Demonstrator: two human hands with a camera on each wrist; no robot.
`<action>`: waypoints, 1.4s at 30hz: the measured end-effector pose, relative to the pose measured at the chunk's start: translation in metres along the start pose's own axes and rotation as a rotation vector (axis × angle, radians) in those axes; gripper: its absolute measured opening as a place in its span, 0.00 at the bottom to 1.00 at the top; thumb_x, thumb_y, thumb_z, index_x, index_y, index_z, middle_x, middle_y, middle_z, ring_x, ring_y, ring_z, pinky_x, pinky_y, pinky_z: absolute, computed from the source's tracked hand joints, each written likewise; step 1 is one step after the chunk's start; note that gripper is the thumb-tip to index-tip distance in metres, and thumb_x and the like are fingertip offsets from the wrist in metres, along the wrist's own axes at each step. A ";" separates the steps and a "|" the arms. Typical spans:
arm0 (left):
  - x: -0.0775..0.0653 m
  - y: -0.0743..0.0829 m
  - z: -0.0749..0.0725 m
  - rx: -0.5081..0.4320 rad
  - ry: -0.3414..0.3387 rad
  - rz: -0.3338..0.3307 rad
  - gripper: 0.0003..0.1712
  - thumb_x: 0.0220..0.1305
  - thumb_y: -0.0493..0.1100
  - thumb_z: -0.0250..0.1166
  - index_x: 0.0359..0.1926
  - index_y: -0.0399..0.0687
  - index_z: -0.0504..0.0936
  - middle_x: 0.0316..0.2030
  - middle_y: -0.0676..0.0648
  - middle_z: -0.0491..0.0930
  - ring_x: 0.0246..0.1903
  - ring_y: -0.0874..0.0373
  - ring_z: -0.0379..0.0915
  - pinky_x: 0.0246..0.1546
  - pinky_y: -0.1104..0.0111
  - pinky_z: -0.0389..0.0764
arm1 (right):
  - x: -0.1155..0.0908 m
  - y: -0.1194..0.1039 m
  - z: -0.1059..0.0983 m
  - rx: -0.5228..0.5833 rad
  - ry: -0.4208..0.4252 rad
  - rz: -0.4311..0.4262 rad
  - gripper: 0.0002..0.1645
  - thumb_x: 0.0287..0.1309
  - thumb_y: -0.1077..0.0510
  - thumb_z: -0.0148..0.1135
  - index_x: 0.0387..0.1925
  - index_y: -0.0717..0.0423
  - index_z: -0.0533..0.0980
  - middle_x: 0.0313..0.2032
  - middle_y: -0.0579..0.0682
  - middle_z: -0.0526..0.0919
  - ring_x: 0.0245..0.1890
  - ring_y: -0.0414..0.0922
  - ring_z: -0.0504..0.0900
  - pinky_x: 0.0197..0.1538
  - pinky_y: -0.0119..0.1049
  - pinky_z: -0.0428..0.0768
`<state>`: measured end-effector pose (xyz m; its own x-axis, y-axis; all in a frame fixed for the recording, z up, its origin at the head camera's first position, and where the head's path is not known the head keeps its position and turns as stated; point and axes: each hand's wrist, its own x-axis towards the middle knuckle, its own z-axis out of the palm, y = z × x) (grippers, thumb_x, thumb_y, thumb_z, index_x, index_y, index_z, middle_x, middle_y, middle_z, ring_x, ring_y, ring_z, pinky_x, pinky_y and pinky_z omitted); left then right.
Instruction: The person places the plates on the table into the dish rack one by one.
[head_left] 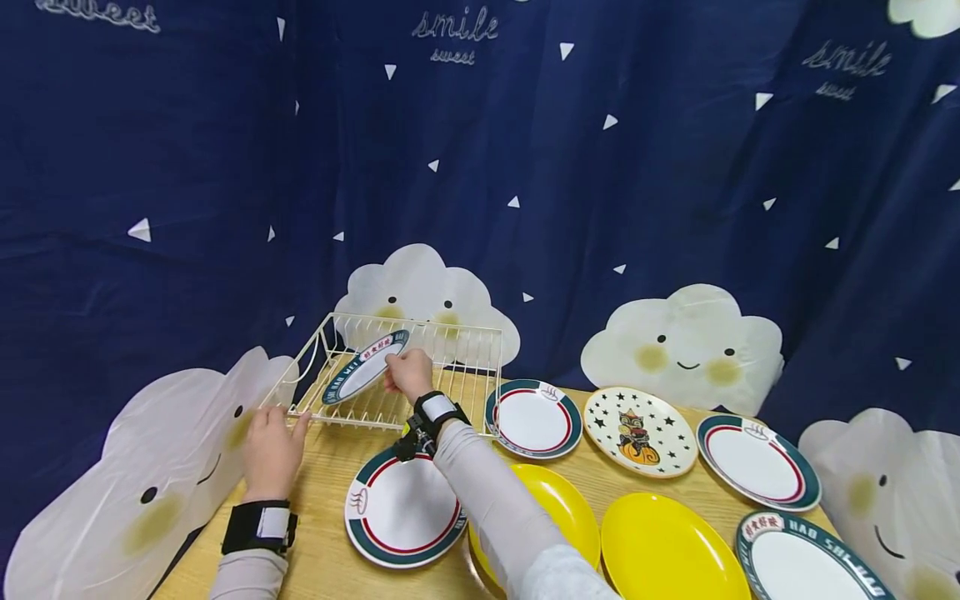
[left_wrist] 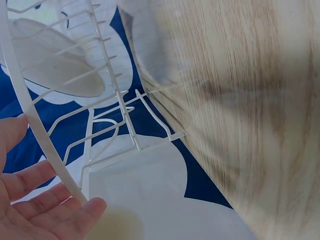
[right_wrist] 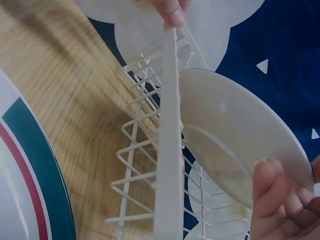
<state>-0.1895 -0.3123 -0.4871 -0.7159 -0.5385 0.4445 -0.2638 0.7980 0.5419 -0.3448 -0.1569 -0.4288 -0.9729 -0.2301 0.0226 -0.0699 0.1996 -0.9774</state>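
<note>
My right hand (head_left: 411,374) pinches the edge of a white plate (head_left: 367,371) with a green lettered rim. It holds the plate tilted inside a white wire dish rack (head_left: 450,414). In the right wrist view, the plate's pale underside (right_wrist: 225,120) faces the camera, beside the rack's flat front rail (right_wrist: 169,150). At the rack's front left corner, my left hand (head_left: 272,450) grips the rail, its fingers around the rim in the left wrist view. A green-and-red-rimmed plate (head_left: 405,508) lies on the table in front of the rack, below my right wrist.
Right of the rack lie another green-rimmed plate (head_left: 534,419), a star-patterned cartoon plate (head_left: 660,417) and a further green-rimmed plate (head_left: 757,462). Nearer are yellow plates (head_left: 667,550) and a lettered plate (head_left: 810,562). A blue cloud-print curtain (head_left: 480,208) hangs behind the wooden table (head_left: 322,533).
</note>
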 end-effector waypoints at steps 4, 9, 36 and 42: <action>0.001 0.001 -0.002 0.000 0.011 0.008 0.27 0.67 0.47 0.62 0.51 0.24 0.74 0.51 0.27 0.72 0.52 0.29 0.70 0.55 0.42 0.70 | 0.005 0.001 0.007 -0.066 0.017 -0.025 0.21 0.59 0.60 0.57 0.12 0.60 0.77 0.06 0.43 0.72 0.08 0.40 0.77 0.14 0.31 0.78; 0.000 0.003 -0.004 0.002 -0.005 0.000 0.27 0.67 0.48 0.63 0.52 0.24 0.74 0.52 0.27 0.72 0.52 0.29 0.70 0.54 0.42 0.72 | 0.007 -0.002 0.011 -0.194 0.033 -0.044 0.22 0.60 0.59 0.57 0.10 0.55 0.73 0.05 0.43 0.70 0.08 0.45 0.79 0.13 0.32 0.77; -0.003 -0.005 0.002 -0.015 0.011 0.033 0.29 0.65 0.49 0.65 0.53 0.25 0.74 0.56 0.27 0.70 0.55 0.30 0.70 0.54 0.42 0.73 | -0.005 -0.041 0.069 -0.945 0.187 -0.436 0.22 0.59 0.46 0.60 0.15 0.52 0.81 0.21 0.49 0.86 0.21 0.45 0.85 0.17 0.35 0.73; -0.003 -0.005 0.003 -0.016 0.030 0.041 0.29 0.64 0.48 0.65 0.53 0.25 0.74 0.54 0.29 0.71 0.53 0.31 0.71 0.52 0.42 0.74 | -0.006 -0.039 0.077 -1.025 0.176 -0.498 0.23 0.60 0.46 0.59 0.12 0.47 0.80 0.20 0.46 0.86 0.19 0.42 0.83 0.14 0.34 0.70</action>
<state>-0.1882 -0.3139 -0.4937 -0.7059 -0.5135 0.4879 -0.2238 0.8152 0.5341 -0.3190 -0.2369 -0.4068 -0.7990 -0.3805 0.4656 -0.5224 0.8228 -0.2241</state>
